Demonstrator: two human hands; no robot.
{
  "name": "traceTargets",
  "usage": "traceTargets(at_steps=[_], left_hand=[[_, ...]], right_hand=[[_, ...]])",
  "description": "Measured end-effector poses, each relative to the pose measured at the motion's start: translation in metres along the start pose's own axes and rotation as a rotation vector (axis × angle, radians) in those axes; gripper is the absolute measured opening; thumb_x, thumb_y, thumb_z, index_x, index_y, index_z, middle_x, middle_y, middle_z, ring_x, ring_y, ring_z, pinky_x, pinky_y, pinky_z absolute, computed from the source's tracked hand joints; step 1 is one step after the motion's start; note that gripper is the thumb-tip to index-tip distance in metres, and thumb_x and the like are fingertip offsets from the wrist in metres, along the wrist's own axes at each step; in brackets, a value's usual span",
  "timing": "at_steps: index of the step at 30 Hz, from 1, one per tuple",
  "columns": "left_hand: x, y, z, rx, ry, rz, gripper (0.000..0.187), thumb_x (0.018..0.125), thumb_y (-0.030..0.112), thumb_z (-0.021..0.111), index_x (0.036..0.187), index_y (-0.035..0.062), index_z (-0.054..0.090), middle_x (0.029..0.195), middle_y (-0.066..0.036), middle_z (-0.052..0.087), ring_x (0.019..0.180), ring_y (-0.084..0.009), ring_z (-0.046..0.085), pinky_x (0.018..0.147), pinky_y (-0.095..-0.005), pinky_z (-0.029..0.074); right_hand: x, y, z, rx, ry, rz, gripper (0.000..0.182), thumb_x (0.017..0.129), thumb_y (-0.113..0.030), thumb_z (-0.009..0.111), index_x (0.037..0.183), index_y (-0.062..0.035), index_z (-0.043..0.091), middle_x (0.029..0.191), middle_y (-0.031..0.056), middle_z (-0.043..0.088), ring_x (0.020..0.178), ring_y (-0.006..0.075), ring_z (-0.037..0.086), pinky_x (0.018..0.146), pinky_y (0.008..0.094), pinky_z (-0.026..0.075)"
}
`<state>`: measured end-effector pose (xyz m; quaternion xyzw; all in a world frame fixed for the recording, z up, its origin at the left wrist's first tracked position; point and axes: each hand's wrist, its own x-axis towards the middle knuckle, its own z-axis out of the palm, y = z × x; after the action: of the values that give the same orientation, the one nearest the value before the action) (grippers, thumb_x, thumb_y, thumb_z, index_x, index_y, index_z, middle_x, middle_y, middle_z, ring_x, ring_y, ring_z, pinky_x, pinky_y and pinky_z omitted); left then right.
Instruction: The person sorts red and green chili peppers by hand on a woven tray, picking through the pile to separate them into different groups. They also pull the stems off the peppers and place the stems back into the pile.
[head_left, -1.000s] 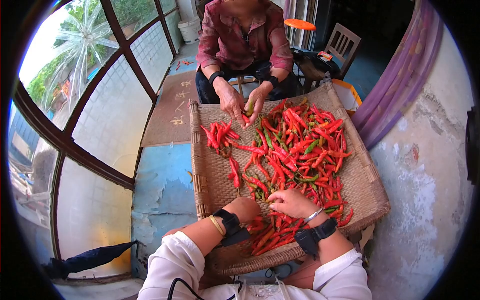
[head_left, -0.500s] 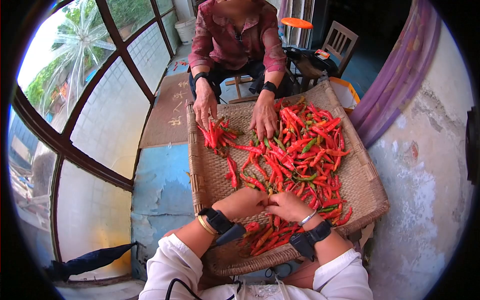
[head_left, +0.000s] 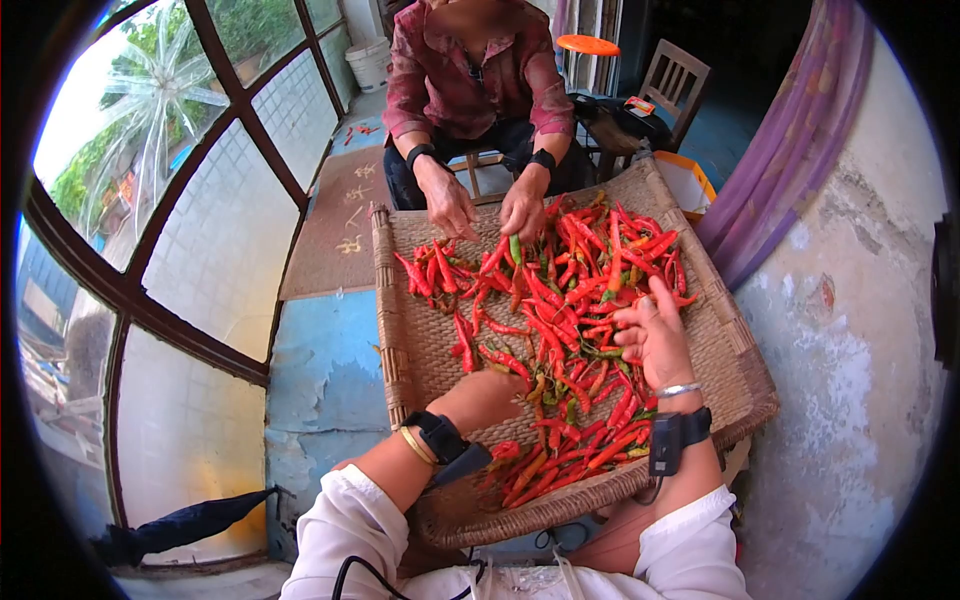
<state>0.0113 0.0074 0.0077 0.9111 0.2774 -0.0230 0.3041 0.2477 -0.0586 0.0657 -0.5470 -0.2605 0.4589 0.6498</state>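
Red chili peppers (head_left: pixel 570 320), with some green and orange ones among them, lie heaped on a woven tray (head_left: pixel 740 370). My right hand (head_left: pixel 655 340) is over the right side of the heap, palm turned inward and fingers apart, holding nothing I can see. A long red-orange pepper (head_left: pixel 614 262) is just beyond its fingertips. My left hand (head_left: pixel 490 395) is low over the near middle of the tray, beside the peppers. It is smeared by motion, and its fingers are hidden.
Across the tray sits a person (head_left: pixel 480 80) whose hands (head_left: pixel 520 205) are at the far peppers, one with a green-tipped pepper. Framed windows (head_left: pixel 205 230) stand on the left, a wall (head_left: pixel 830 370) and purple curtain (head_left: pixel 790 150) on the right. A chair (head_left: pixel 675 85) is behind.
My hands were together over the near peppers; my right hand has moved away, forward and right, and opened. The other person's hands have drawn closer together and back.
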Motion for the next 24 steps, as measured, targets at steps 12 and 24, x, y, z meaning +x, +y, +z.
traceTargets(at_steps=[12,24], left_hand=[[-0.001,0.012,0.021,-0.015,-0.540,0.194,0.049,0.070,0.024,0.058,0.118,0.0201,0.051,0.097,-0.014,0.059,0.091,-0.0313,0.056,0.078,-0.0403,0.044],[-0.002,0.011,0.028,0.048,-0.605,0.142,0.034,0.063,0.022,0.063,0.095,0.0122,0.063,0.092,-0.010,0.061,0.091,-0.0287,0.057,0.074,-0.0407,0.045]], right_hand=[[-0.034,0.054,0.013,-1.472,-0.917,-0.010,0.032,0.071,-0.031,0.062,0.094,-0.0083,0.061,0.086,0.0167,0.062,0.086,0.0321,0.058,0.075,0.0423,0.046],[-0.017,0.096,0.012,-1.363,-0.967,-0.047,0.018,0.072,-0.014,0.058,0.087,-0.0047,0.061,0.080,0.0175,0.061,0.081,0.0327,0.059,0.072,0.0406,0.047]])
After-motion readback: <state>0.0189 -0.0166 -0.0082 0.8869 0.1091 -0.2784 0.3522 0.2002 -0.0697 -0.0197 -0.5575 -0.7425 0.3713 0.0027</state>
